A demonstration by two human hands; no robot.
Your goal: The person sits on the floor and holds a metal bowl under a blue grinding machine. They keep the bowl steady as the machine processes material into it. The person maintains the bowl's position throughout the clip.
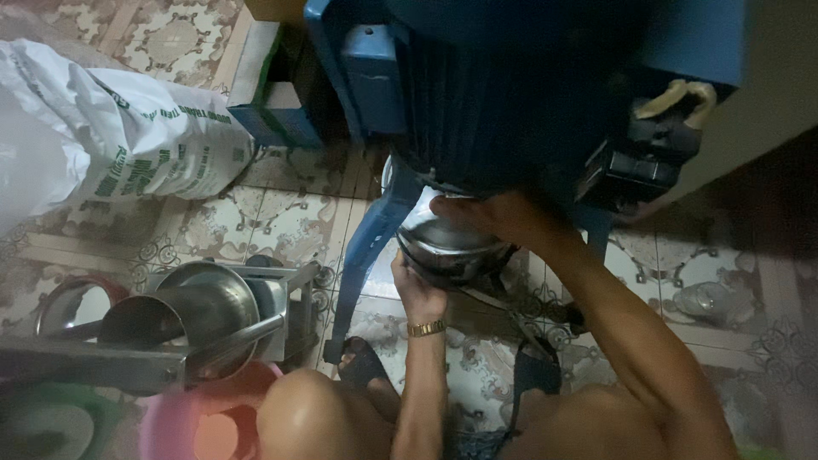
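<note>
The round metal pulley [447, 247] sits under the dark ribbed motor housing [503, 94] of a blue machine, above the patterned tiled floor [290, 221] and just right of the blue machine leg [375, 247]. Both hands are on it. The left hand [417, 294], with a gold wristband [426, 328], comes up from below, and its fingers are curled against the lower left rim; the grip looks closed, though the fingertips are hidden behind the metal. The right hand [494, 217] lies over the top, fingers spread flat across the upper face and pointing left, palm pressing down, not wrapped round. The pulley therefore lies between the two hands, its flat face tilted toward the camera and its axis running back into the housing. A black belt or cable [511, 294] trails from its lower right edge. Well apart to the left stand a steel funnel-shaped bowl [209, 307], a pink basin [200, 422] and a white sack [128, 136].
</note>
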